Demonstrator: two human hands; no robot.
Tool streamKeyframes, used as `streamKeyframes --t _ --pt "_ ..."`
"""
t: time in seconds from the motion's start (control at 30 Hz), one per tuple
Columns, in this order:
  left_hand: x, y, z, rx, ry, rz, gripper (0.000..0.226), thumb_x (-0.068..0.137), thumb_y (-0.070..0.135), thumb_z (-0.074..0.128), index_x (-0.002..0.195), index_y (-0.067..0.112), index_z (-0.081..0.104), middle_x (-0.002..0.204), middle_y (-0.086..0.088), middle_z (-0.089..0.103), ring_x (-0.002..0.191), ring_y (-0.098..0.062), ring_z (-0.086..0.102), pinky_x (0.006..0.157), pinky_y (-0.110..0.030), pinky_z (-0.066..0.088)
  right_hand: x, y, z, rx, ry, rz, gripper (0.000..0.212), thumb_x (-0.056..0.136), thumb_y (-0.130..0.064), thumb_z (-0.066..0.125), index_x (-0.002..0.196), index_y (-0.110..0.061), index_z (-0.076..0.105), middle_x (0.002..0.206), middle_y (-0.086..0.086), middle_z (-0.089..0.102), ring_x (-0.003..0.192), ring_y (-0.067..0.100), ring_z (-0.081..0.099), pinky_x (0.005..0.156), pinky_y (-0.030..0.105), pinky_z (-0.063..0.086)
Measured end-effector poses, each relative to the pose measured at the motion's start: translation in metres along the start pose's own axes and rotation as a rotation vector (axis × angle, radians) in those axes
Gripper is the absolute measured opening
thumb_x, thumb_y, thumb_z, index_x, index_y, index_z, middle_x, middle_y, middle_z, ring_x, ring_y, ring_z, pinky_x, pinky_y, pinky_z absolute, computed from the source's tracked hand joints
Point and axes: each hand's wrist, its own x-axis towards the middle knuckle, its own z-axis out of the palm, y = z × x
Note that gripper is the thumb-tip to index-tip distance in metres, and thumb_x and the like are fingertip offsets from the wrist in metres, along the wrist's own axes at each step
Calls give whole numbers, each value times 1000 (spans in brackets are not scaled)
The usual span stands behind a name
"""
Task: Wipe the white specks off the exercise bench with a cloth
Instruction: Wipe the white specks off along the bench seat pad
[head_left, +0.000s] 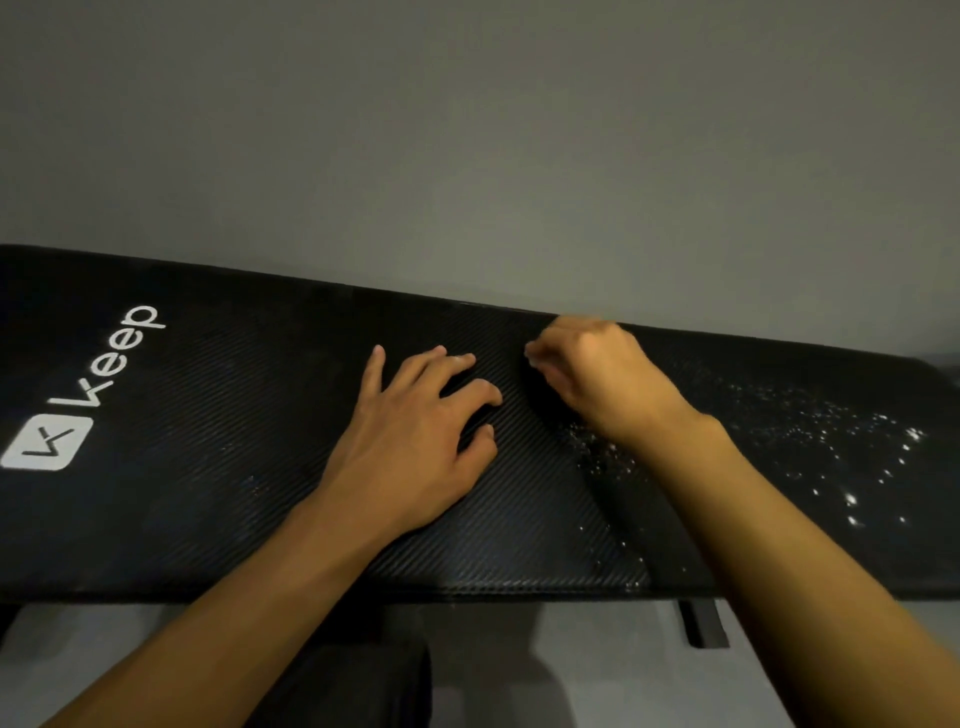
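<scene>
- Black, carbon-weave padding fills the view: the long black exercise bench (218, 467) runs left to right against a plain grey wall (467, 130), white "Keep" logo (88, 395) printed at its left end.
- Left hand (415, 431) lies palm-down on the pad near the middle, fingers spread wide and slightly curled, holding nothing that I can make out.
- Right hand (597, 374) sits just beside it towards the far edge, fingers curled in tight; something pale shows at the fingertips, but whether that is a cloth, or anything gripped at all, I cannot tell.
- No cloth is clearly in sight anywhere on the bench, and that is the tool this job calls for.
- White specks (831, 441) are scattered thickly over the right part of the pad, brightest towards the right end, with a second patch under the right wrist (602, 452) and a few strays near the front edge.
- Left half of the bench, from the logo to the hands, looks nearly clean; only a faint dusting shows there.
- Judging by that, the wiping is at an early stage at best: the dirty right stretch is all left to do.
- Next call, as I read it: get a cloth flat on the pad and sweep rightwards through those specks.
</scene>
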Motion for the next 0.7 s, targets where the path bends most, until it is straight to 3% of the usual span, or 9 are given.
streamKeyframes --t 0.13,0.33,0.47,0.57,0.7 --pt "1 -1 0 -1 -1 -1 50 90 61 24 129 48 50 155 9 39 150 -15 22 123 -58 3 23 25 0 23 5 140 20 97 -15 62 115 -11 70 114 7 67 105 28 63 92 44 52" --pt "-1 0 1 1 4 5 50 90 59 24 129 46 52 154 7 40 149 -16 23 123 -57 3 -30 8 -11 97 -61 -17 22 96 -27 58 111 -17 71 109 -2 66 97 21 62 88 41 51" --pt "-1 0 1 -2 11 3 52 90 59 24 130 46 53 154 8 41 150 -16 24 123 -58 5 -15 16 -9 115 -29 28 22 97 -27 60 111 -15 73 109 -1 67 98 18 62 88 41 53" --pt "-2 -1 1 -1 1 5 55 89 60 21 132 47 52 156 8 39 150 -14 22 123 -57 4 -3 18 -7 138 -20 70 18 95 -17 65 112 -14 73 110 -1 67 100 14 63 91 38 54" --pt "-2 -1 1 -12 4 6 54 89 59 21 132 46 53 156 9 39 150 -14 21 124 -57 4 -29 16 -18 230 -105 6 14 92 -21 69 105 -19 74 107 -6 68 100 5 65 89 27 55"
